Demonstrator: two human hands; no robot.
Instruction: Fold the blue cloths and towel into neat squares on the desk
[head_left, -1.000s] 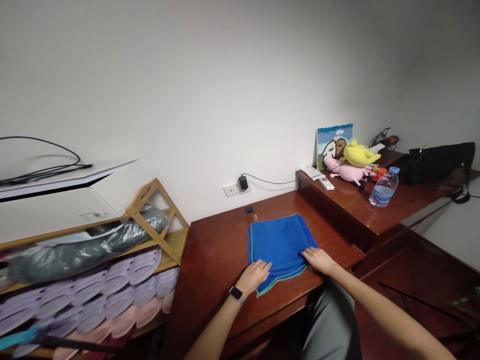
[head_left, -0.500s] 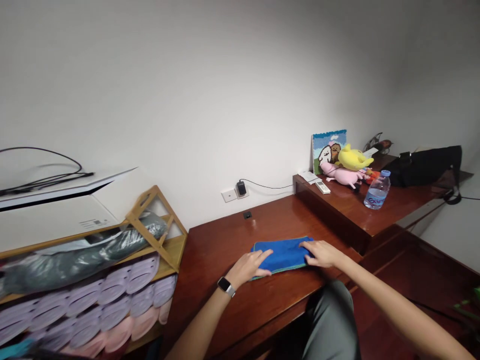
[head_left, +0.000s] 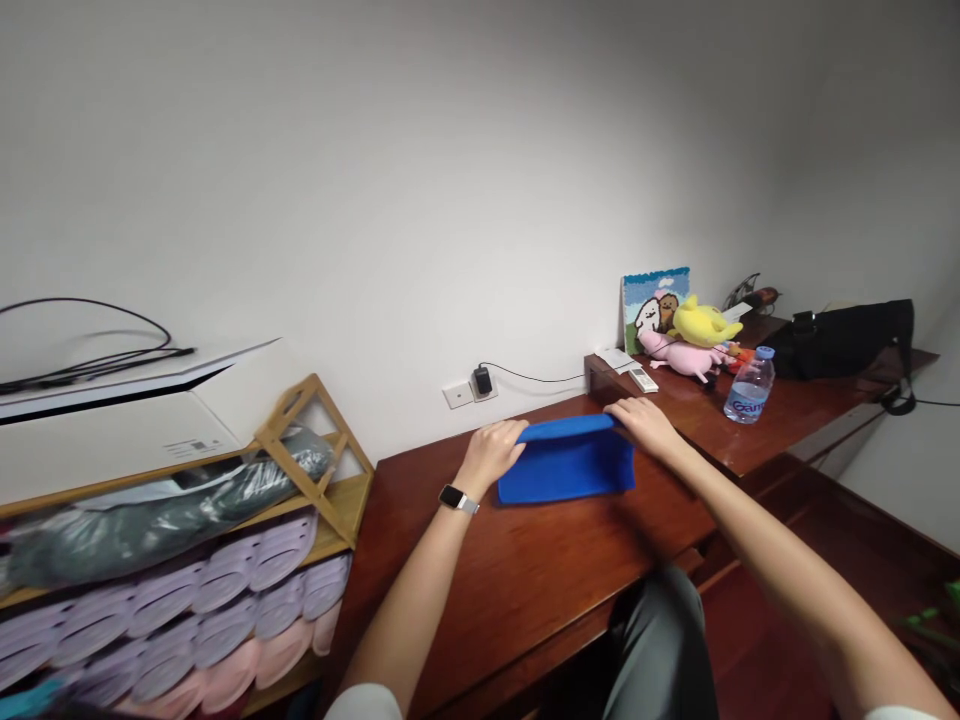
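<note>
A blue cloth [head_left: 566, 468] is held up by its upper edge over the brown wooden desk [head_left: 480, 580], its lower part hanging down to the desktop. My left hand [head_left: 491, 455] grips the left end of that raised edge, fingers curled over it; a watch with a pale band is on the wrist. At the right end, my right hand [head_left: 643, 425] has its fingers closed on the same edge. The thumbs are partly hidden behind the fingers and cloth.
On the raised desk section at right are a water bottle [head_left: 750, 388], plush toys [head_left: 705, 322], a white remote [head_left: 643, 380] and a black bag [head_left: 847, 338]. A charger [head_left: 482, 380] sits in the wall socket. Left stands a wooden rack [head_left: 349, 500] with lilac and pink slippers [head_left: 232, 590].
The cloth lay folded flat under both hands; now its edge is lifted and moved away from me towards the wall, opening it out. Both hands have closed on that edge.
</note>
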